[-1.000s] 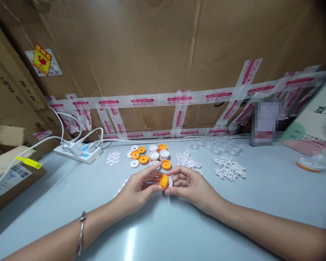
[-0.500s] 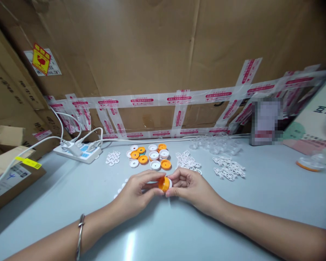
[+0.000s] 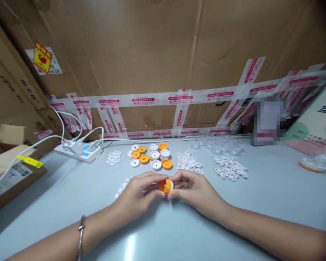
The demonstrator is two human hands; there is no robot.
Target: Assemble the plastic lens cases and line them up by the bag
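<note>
Between my two hands, above the table, is an orange plastic cup-shaped part (image 3: 165, 186), tilted so that its hollow side shows. A white round piece (image 3: 171, 185) sits against its right side. My left hand (image 3: 143, 192) grips the orange part by its rim with thumb and fingers. From the other side, my right hand (image 3: 188, 186) pinches the white piece; its fingertips are partly hidden behind it. Just beyond the hands lie orange round parts (image 3: 167, 164) and white round parts (image 3: 156, 165), some stacked. Small white discs (image 3: 120, 190) lie partly behind my left hand.
White flat pieces with holes lie in a near pile (image 3: 187, 161) and a right pile (image 3: 230, 169). Clear plastic domes (image 3: 220, 143) stand behind. A power strip (image 3: 78, 151) with cables is at left. An orange-based clear piece (image 3: 312, 165) sits far right. Cardboard (image 3: 152, 47) walls the back.
Both hands stay closed around the orange and white parts. The orange part has turned slightly, showing more of its inside. The whole view has shifted a little.
</note>
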